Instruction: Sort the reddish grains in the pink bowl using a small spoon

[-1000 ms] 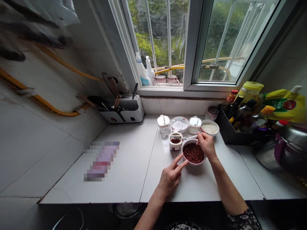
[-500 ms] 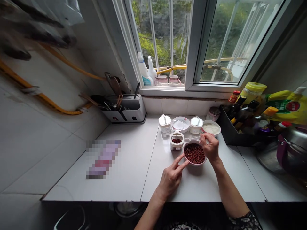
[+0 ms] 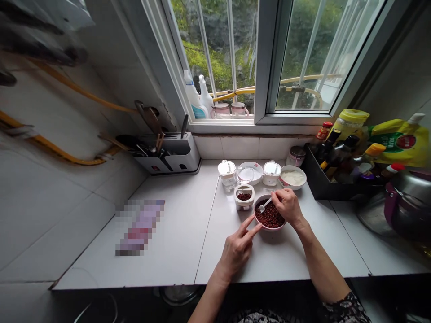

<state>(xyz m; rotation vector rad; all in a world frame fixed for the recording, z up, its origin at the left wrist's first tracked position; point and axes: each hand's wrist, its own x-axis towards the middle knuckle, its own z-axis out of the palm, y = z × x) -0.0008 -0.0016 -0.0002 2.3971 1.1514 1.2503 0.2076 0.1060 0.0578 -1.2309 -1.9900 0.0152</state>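
A round bowl point(image 3: 270, 229) with a pinkish outside is filled with small dark-red grains point(image 3: 270, 218), too small to name for sure. My right hand point(image 3: 287, 207) pinches the handle of a small white spoon point(image 3: 265, 205), whose scoop end rests at the grains inside the bowl. My left hand point(image 3: 238, 249) has its index and middle fingers stretched out, their tips against the bowl's left side. Just left of the bowl stands a small clear jar point(image 3: 244, 205) with a white rim, its lid raised and some of the same grains inside.
Behind stand two white-lidded jars point(image 3: 226, 169) point(image 3: 271, 169), a white plate point(image 3: 256, 172) and a bowl of white powder point(image 3: 292, 178). A black bin of bottles point(image 3: 323, 186) and a metal pot point(image 3: 409, 197) are right. A utensil holder point(image 3: 180, 157) and blurred purple item point(image 3: 141, 228) are left.
My right hand has turned and moved slightly left, bringing the spoon from above the small jar's side down into the bowl's grains. My left hand keeps its place at the bowl. The view has shifted slightly.
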